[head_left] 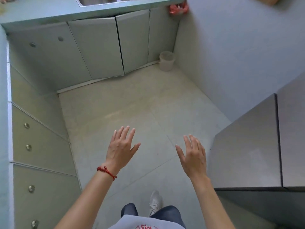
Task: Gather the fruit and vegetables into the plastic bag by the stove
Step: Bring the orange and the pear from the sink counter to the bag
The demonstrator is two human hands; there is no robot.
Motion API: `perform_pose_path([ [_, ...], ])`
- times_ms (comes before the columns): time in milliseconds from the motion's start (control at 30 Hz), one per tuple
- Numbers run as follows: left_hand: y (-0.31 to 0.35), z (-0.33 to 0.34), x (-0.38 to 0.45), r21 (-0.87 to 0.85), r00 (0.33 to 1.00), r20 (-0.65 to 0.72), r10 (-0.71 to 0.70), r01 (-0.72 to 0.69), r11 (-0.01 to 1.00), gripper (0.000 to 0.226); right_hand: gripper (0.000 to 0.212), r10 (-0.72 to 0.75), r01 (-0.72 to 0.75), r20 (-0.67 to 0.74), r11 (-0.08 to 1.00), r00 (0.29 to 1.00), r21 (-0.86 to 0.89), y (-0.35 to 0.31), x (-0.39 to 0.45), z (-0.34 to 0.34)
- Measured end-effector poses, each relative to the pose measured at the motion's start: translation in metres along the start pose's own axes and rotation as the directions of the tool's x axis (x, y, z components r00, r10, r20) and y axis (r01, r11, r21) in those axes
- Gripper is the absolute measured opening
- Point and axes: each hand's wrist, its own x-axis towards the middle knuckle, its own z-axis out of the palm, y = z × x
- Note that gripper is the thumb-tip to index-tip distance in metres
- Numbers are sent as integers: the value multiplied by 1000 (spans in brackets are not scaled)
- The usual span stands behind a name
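- The left hand (121, 147), with a red beaded cord bracelet (106, 172) at its wrist, is held out over the pale tiled floor (132, 104), fingers straight and spread, holding nothing.
- The right hand (193, 157) is held out beside it, apart from it, fingers straight and a little spread, also holding nothing.
- No fruit or vegetable can be made out in this view; the only plastic bag in sight is a crumpled red plastic bag (178, 8) hanging at the right end of the pale green countertop (49, 12), against the wall. Whether it is the task's bag, I cannot tell.
- One steel double-basin sink (97, 1) is set in that countertop at its far edge, only partly in view.
- Four pale green cabinet doors (99, 48) run below the countertop's front edge; two round metal knobs (60, 38) show on the leftmost.
- Along the left side stands a stack of pale green drawers (42, 146) with five round metal knobs counted.
- One small white plastic bucket (166, 61) stands in the floor's far right corner, just beside the last door.
- A grey steel-fronted appliance (247, 146) stands at the right.
- One white laced sneaker (155, 202) and dark blue jeans (166, 214) show below.
- The grey shirt (132, 223) bears red lettering, cut off and unreadable.
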Motion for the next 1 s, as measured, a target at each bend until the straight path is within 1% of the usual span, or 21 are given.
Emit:
perform_pose_path([
  [167,27,-1,41,-1,1000,4,-1,1,1000,67,73,-21,21,-12,1000,1000,2,23,43,-13],
  [300,43,-4,78,2,1000,-5,-3,3,1000,66,73,-55,55,-28,998,998,-19,36,81,-23],
  [467,49,-10,136,-19,999,-51,1,-2,1000,59,72,-74,73,-47,997,996,-32,40,139,-27],
  [567,44,-12,177,-17,998,-65,14,-16,1000,59,72,-87,85,-39,996,995,-41,36,179,-24],
  [733,24,-14,267,-17,998,-49,27,-27,999,59,73,-82,80,-25,995,996,-59,21,266,-17],
  [800,15,-19,305,-26,999,-30,34,-35,999,63,74,-70,68,-30,996,997,-60,13,303,-17],
  [900,2,-31,360,-39,998,-39,41,-43,998,74,74,-66,63,-51,996,997,-59,1,359,-18],
  [1000,-7,-41,413,-39,998,-45,48,-50,998,76,73,-63,59,-57,996,996,-66,-9,412,-21],
])
